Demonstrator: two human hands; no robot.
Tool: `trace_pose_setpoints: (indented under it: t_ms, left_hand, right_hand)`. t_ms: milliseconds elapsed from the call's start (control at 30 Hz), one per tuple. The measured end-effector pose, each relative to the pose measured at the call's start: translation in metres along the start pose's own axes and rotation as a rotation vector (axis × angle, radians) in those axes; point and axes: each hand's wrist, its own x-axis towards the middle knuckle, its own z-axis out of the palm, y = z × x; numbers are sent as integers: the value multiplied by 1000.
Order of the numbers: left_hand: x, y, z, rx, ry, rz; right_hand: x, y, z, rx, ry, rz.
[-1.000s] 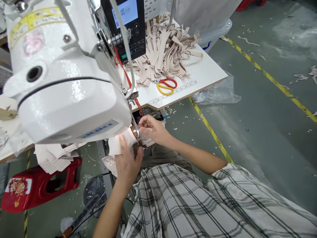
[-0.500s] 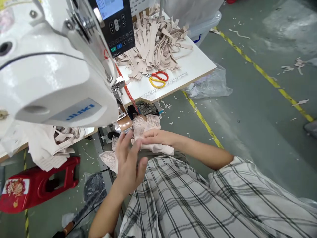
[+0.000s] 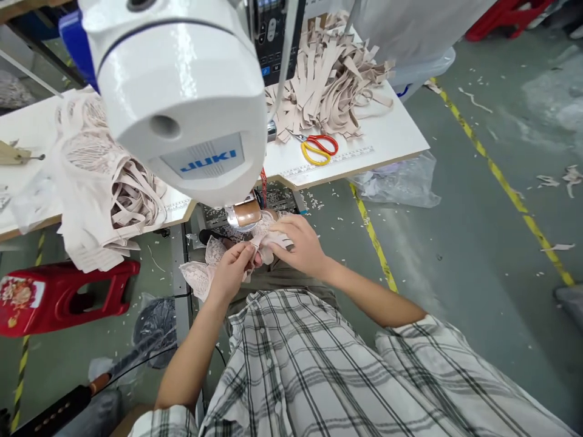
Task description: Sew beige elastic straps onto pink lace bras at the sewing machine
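Observation:
A pale pink lace bra (image 3: 198, 278) hangs over my lap, just below the head of the white sewing machine (image 3: 182, 109). My left hand (image 3: 232, 267) pinches an edge of the bra between thumb and fingertips. Close beside it, my right hand (image 3: 298, 244) is closed on another part of the bra, its thumb and fingers pressing the fabric. Some of the cloth lies hidden behind the fingers. The machine's copper-coloured arm end (image 3: 247, 213) is just above and beyond both hands, and the needle area is hidden by the machine head.
Beige fabric strips (image 3: 328, 85) are heaped on the white table (image 3: 401, 136), with red-and-yellow scissors (image 3: 319, 150) in front. More lace pieces (image 3: 86, 158) hang over the table's left edge. A red stool (image 3: 68, 297) stands at left. Yellow tape (image 3: 373, 237) crosses the floor.
My left hand, earlier raised with fingers spread, has come down and taken hold of the bra. My right hand now grips nearer the machine. The view has shifted left.

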Motion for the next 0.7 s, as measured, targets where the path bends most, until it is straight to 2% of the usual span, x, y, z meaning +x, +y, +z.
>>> trace_pose_setpoints:
  t_ms: [67,133,233,367,600,700]
  left_hand:
    - [-5,4,2,198,36,79]
    - [-9,7,2,349,74,140]
    - [-10,10,2,475,121,214]
    - [-9,9,3,555,163,256]
    - [-3,5,4,590,208,248]
    - [-1,6,5,601,210,233]
  right_hand:
    - [-1,-6,-1,83,-32,100]
    - [1,-14,-1,132,-156,153]
    - [4,-22,-1,131,-215,224]
    - [5,-23,2,128,-200,235]
    - [-3,-13,13,-35,-19,57]
    - [-2,-10,13,-79,-35,81]
